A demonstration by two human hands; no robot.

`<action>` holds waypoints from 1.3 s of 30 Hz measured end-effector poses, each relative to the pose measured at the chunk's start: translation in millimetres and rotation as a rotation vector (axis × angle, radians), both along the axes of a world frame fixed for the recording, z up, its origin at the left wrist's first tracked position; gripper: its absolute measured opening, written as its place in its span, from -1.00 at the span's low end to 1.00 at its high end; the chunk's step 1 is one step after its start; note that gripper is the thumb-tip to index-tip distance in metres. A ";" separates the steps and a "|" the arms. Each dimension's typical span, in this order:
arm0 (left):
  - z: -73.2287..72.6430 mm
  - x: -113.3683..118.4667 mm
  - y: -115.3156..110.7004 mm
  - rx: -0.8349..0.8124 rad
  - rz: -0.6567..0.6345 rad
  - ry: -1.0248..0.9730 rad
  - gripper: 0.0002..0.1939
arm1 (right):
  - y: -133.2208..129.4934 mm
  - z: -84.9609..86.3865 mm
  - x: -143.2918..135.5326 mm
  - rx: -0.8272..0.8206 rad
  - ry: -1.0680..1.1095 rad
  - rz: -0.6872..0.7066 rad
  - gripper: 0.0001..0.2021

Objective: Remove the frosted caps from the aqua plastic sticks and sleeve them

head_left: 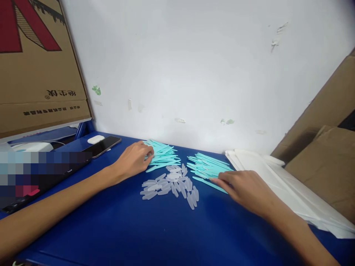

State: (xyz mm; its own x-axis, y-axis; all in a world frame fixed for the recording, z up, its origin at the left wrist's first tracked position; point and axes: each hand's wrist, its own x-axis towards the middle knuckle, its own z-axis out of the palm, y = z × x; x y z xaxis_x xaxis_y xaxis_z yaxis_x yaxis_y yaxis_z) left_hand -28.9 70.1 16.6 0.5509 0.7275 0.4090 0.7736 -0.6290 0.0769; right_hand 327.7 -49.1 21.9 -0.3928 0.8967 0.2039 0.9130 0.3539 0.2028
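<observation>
Pointing lengthwise toward the right hand [246, 186], teal sticks [208, 166] meet its bent fingers; the left hand [134, 157] curls beside another pile [165, 155]. Neither grip is clear.

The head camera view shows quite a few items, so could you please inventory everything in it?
Slim turquoise sticks: many, two piles, table's far middle
Small translucent whitish pieces: dozens, nearer, between the piles
Dark flat phone: one, left
White rounded case: one, beside the phone
White device: one, far left
Long black object: one, left, partly blurred out
Brown printed cardboard box: one, red-and-black print, upper left
Brown cardboard: count unclear, right
White sheeting: layered, count unclear, right
Blue table: one, underneath
White wall: one, behind
Hands: two, bare; left at left pile, right at right pile
</observation>
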 end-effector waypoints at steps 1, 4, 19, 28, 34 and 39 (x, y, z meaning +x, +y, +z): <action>-0.3 0.0 -0.4 0.003 -0.012 0.021 -0.70 | 0.2 -0.5 0.6 -0.008 0.002 0.003 -0.58; 0.2 0.8 -3.3 0.019 -0.047 0.060 -0.70 | 1.5 -5.4 -0.4 0.005 -0.003 0.051 -0.78; 35.8 6.5 -41.9 -0.397 -0.301 0.206 -0.81 | 1.2 -13.4 -21.8 0.131 -0.181 0.036 -0.86; 33.1 5.2 -40.1 -0.452 -0.219 0.224 -0.84 | -0.2 -11.6 -22.1 0.165 -0.139 0.086 -0.80; 32.2 5.2 -40.3 -0.479 -0.246 0.145 -0.82 | 0.6 -14.2 -20.9 0.187 -0.154 0.122 -0.80; 33.1 8.4 -40.7 -0.529 -0.260 0.057 -0.79 | -4.2 -9.9 -28.8 0.204 -0.036 0.208 -0.83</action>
State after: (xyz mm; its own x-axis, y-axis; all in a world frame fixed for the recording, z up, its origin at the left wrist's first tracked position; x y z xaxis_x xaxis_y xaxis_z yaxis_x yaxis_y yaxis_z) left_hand -20.5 29.5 49.8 0.7491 0.6624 -0.0079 0.6111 -0.6864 0.3942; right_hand 298.9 -53.3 12.1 -0.5741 0.7382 0.3542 0.8161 0.4812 0.3200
